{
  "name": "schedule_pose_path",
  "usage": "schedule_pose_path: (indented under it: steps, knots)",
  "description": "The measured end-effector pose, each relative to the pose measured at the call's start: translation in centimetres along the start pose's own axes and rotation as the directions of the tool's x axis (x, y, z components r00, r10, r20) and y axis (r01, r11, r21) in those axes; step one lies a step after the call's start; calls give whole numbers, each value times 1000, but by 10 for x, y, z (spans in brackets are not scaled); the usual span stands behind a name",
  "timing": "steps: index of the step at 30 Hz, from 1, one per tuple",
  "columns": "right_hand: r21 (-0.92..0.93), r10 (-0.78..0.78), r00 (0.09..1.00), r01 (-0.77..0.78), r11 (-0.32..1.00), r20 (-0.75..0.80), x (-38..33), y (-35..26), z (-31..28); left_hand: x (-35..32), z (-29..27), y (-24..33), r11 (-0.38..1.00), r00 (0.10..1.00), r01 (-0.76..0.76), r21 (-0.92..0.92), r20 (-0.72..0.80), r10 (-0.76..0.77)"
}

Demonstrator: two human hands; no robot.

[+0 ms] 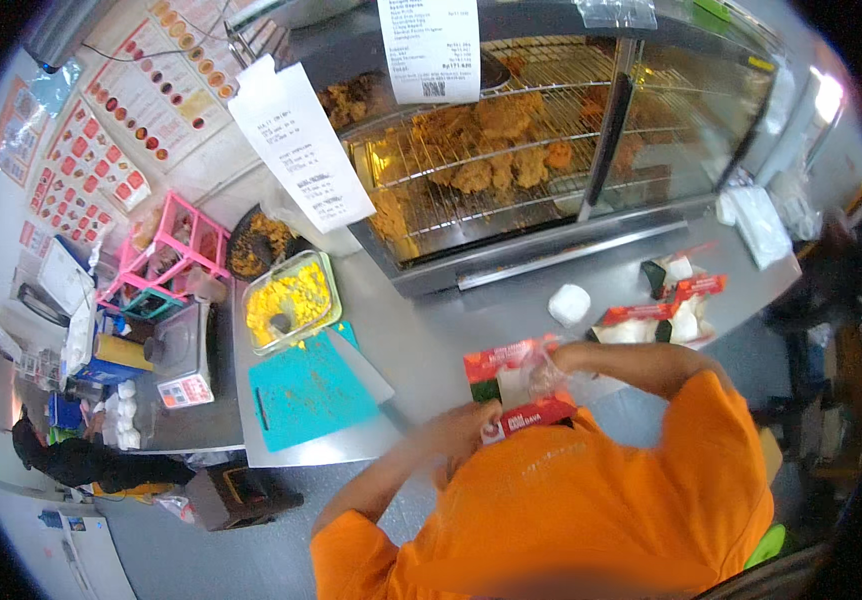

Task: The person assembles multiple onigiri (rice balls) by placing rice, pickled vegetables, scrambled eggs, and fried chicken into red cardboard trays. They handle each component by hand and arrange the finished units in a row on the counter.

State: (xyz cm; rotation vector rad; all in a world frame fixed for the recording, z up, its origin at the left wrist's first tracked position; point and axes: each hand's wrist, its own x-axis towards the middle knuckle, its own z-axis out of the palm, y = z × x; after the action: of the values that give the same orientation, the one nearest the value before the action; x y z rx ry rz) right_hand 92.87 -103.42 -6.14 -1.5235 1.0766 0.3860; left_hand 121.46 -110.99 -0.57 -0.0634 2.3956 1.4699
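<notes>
An open red paper food box stands at the counter's front edge, close to my body. My left hand is closed on its near left side. Inside the box are a dark green piece and something white. My right hand reaches into the box from the right. Clear plastic covers its fingers, which look curled around something brownish that I cannot make out. Beyond the box lies a round white paper-wrapped bundle. More filled red boxes stand to the right.
A glass warmer with fried chicken stands behind; paper slips hang from it. To the left are a turquoise cutting board, a knife, a tray of yellow food, a scale and a pink rack.
</notes>
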Motion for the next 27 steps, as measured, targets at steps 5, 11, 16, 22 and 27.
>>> schedule_pose_path:
  steps: [5, 11, 16, 22, 27]
  knots:
    - [6, -53, 977, 55, 998, -207, -4, 42, 19, -8, -24, 14, 987, 995, -29, 156, -88, 43]
    - [-94, 54, 739, -157, 983, -671, -27, 49, -1, -15, -18, 36, 990, 979, 60, -128, -186, -84]
    - [307, 571, 216, -668, 678, -792, 6, 61, -16, -37, -2, 27, 917, 937, 281, 285, -290, -197]
    - [324, 564, 673, -462, 826, -479, -21, 73, -67, -21, 18, -21, 674, 870, 427, 602, -477, -126]
    - [491, -105, 842, 405, 771, -530, -39, -8, -48, 17, 36, -62, 484, 901, 374, 791, -433, 11]
